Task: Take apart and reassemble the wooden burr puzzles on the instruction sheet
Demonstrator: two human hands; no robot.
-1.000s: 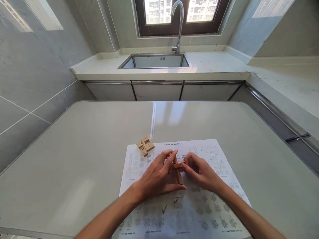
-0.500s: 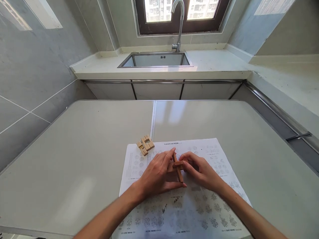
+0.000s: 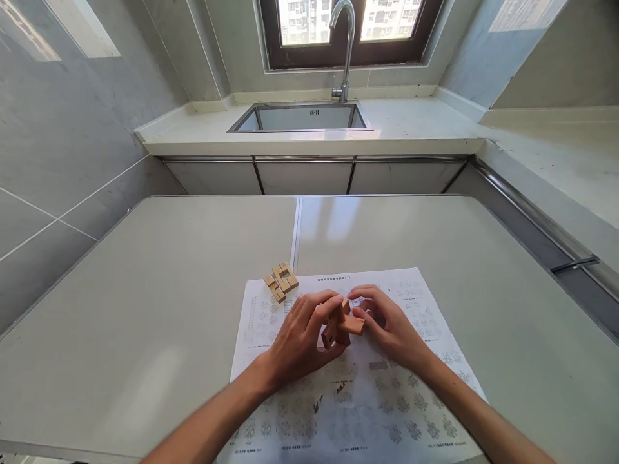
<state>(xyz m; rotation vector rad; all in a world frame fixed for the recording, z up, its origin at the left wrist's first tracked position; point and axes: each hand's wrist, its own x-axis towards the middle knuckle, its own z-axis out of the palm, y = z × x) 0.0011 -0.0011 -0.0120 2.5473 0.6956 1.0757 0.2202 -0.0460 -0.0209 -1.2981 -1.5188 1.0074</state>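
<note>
Held in the left hand [image 3: 300, 334]: a reddish-brown wooden assembly [image 3: 352, 325] of crossed bars, raised above the near middle of the bench [image 3: 145, 290]; fingers closed around the assembly, thumb below, forefinger along the upper side; one bar end directed to the right, one end face turned toward the camera; part of the assembly hidden behind the left hand.

Just to the right: right hand [image 3: 393, 327], fingers curled inward, forefinger and thumb tips apart and close to the assembly; cannot tell grip or contact from mere proximity.

Below both hands: printed sheet [image 3: 411, 380], laid flat on the bench; rows of small grey diagrams and short text lines, too small to read; two dark marks near the middle.

At the far left corner of the sheet: light wooden pieces [image 3: 291, 282], notched, lying across the far edge of the paper.

Beyond the bench: counter [image 3: 411, 119] with sink [image 3: 304, 118] and curved tap [image 3: 350, 48], below a dark-framed window [image 3: 396, 26].
</note>
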